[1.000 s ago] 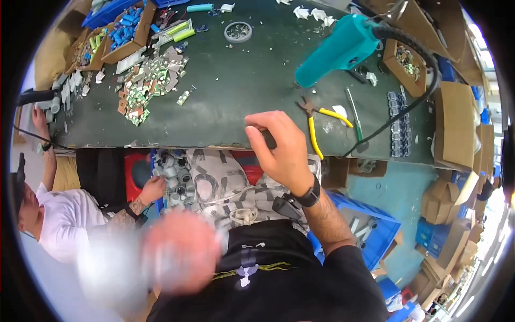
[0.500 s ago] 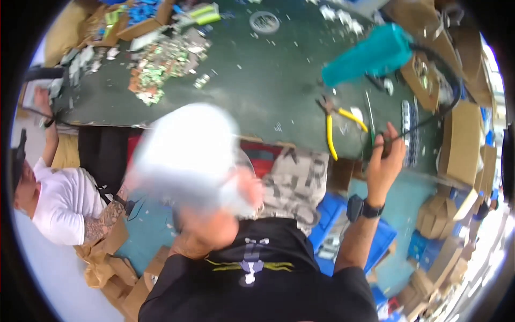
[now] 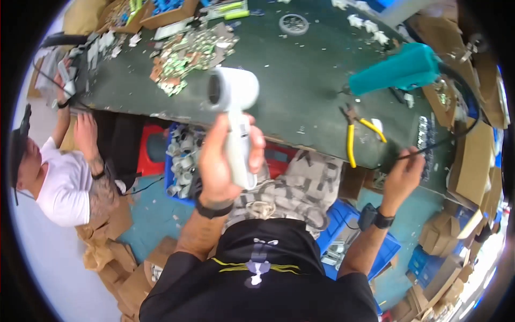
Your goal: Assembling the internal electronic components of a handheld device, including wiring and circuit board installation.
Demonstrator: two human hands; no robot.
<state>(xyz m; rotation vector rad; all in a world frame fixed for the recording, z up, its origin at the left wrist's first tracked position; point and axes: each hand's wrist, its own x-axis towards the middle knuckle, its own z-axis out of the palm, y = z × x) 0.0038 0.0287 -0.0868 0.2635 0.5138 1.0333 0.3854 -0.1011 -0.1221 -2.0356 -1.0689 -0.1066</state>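
In my left hand (image 3: pixel 217 166) is a white hair-dryer-shaped device (image 3: pixel 242 91). My fingers wrap its handle, its round head points up, and a dark opening faces left. Over the table's front edge at the right, my right hand (image 3: pixel 405 174) has its fingers curled together beside a black cable (image 3: pixel 456 135); what they hold, if anything, I cannot make out. Yellow-handled pliers (image 3: pixel 351 134) lie open on the table, left of that hand. Beyond them rests a teal corded power tool (image 3: pixel 397 70) with its narrow end to the left.
The dark green table (image 3: pixel 300 102) carries a heap of small scrap pieces (image 3: pixel 188 53) and a round dish (image 3: pixel 293 24). A blue crate (image 3: pixel 182 196) of white parts stands below its edge. At the left a co-worker (image 3: pixel 67 188) sits; cardboard boxes (image 3: pixel 469 155) line the right.
The white device has risen from low and blurred to upright and sharp in my left hand. My right hand has curled its fingers, and the screwdriver beside it no longer shows. The view has shifted slightly.
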